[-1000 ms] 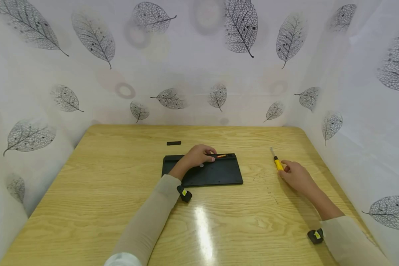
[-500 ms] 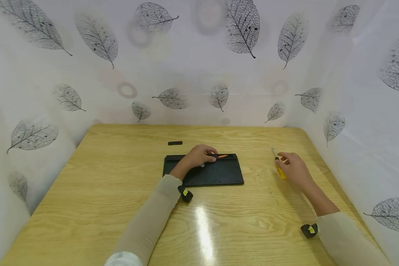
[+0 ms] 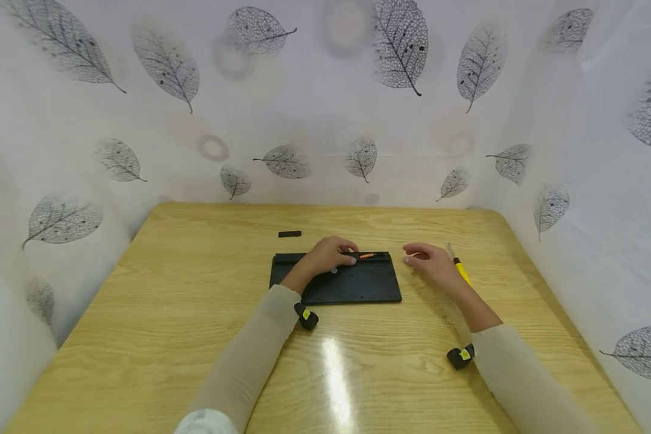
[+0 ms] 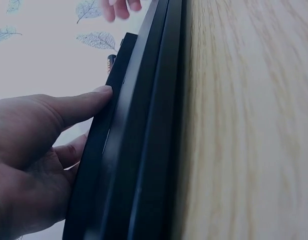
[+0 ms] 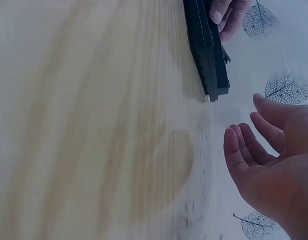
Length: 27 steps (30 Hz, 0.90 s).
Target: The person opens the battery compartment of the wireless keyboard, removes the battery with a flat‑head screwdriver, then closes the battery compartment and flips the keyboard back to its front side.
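Observation:
A black keyboard (image 3: 358, 287) lies face down on the table, with an orange-and-black battery (image 3: 367, 256) in the open slot along its back edge. My left hand (image 3: 328, 254) grips that raised back edge. In the left wrist view its thumb is on the black ridge and its fingers are behind. My right hand (image 3: 435, 265) is just right of the keyboard, holding nothing, its fingers loosely bent. Beside that hand lies a yellow-handled screwdriver (image 3: 462, 271), partly hidden by it. Behind the keyboard rests a small black strip like a battery cover (image 3: 290, 234).
The wooden table (image 3: 157, 301) meets a leaf-patterned cloth (image 3: 314, 120) at the back and sides. Small dark specks lie on the wood between the keyboard and the right forearm.
My right hand has let go of the screwdriver, leaving it on the table, and moved left towards the keyboard. My left hand has kept its place on the keyboard.

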{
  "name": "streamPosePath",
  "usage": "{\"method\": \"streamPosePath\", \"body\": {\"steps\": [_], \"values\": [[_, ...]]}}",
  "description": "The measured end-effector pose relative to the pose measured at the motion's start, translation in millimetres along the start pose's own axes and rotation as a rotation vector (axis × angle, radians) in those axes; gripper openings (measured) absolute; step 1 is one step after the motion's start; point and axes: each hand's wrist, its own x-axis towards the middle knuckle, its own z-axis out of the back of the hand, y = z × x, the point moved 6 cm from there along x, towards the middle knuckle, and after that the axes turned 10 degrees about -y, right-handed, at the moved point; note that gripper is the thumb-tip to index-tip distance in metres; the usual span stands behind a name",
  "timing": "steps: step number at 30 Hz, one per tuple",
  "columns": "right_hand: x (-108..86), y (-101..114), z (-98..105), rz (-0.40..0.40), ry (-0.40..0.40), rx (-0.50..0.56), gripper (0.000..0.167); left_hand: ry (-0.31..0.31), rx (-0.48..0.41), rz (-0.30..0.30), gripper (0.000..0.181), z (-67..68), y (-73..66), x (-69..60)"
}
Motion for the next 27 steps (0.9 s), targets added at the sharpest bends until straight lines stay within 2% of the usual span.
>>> {"method": "streamPosePath", "body": {"steps": [5,12,27], "values": [[10.7,2.2,-15.4,-0.005,0.044,0.034,0.049,0.010,0.010,-0.005,0.034,-0.8,-2.9,1.9],[21.8,8.3,-32.9,-0.022,0.107,0.023,0.046,-0.003,0.066,0.002,0.036,-0.2,-0.1,4.3],[30.5,8.5,-43.3,-0.046,0.135,0.052,0.042,-0.017,0.049,0.008,0.033,-1.8,-0.5,5.0]]}}
